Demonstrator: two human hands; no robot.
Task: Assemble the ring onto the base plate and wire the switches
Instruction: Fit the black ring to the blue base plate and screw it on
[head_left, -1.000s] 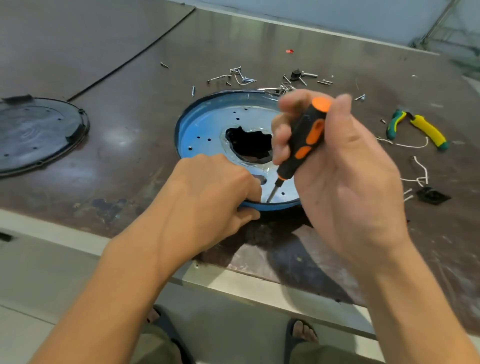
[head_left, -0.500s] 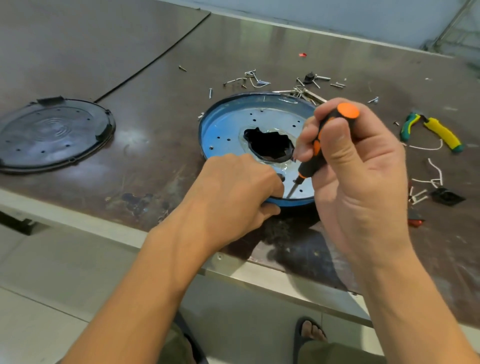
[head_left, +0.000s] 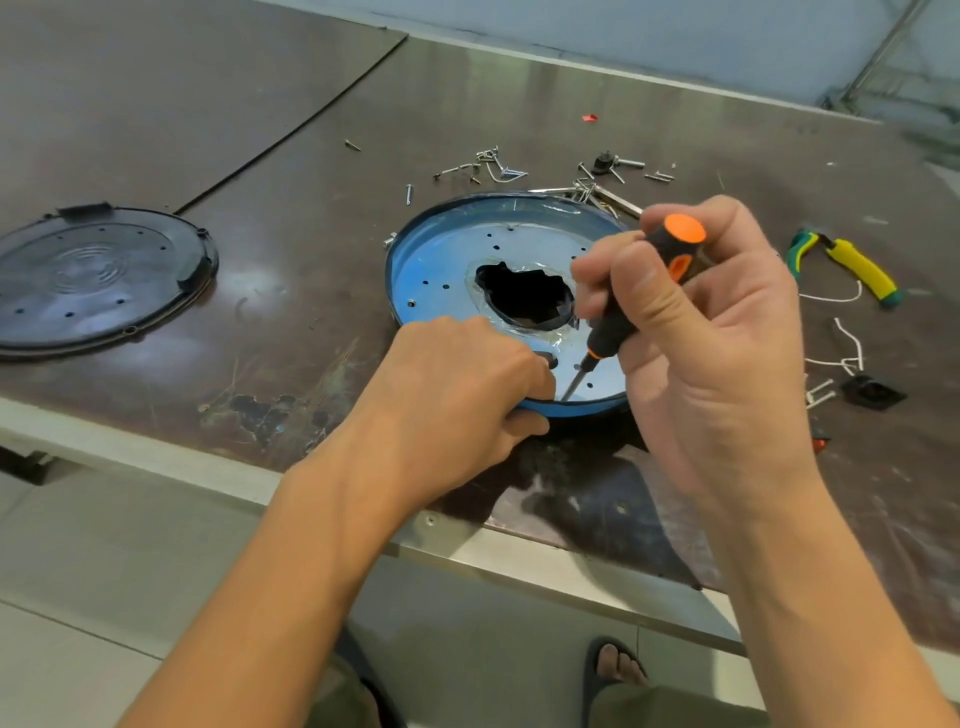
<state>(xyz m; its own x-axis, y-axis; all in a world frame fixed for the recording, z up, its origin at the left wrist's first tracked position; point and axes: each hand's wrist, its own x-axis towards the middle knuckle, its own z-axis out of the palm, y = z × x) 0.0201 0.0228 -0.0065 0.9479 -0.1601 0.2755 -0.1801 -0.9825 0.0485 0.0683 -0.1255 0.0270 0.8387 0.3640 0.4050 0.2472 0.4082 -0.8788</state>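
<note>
Nearest, kept the left hand (head_left: 457, 395) clamped on the near rim of the blue base plate (head_left: 441, 270), fingers curled over, thumb beneath. Just beside those fingers, held the screwdriver (head_left: 610, 327) in the right hand's (head_left: 717, 374) grip. Left the tip at the same rim spot as a second before and only turned and re-gripped the handle. Judged it a screw mid-driving, with wiring not begun. Inside the shallow plate, found something black in the jagged centre hole; could not tell whether ring. Beyond, saw loose screws (head_left: 493, 166) scattered.

A black round cover (head_left: 98, 280) lies at the left — yellow-green pliers (head_left: 847, 265) at the right.
</note>
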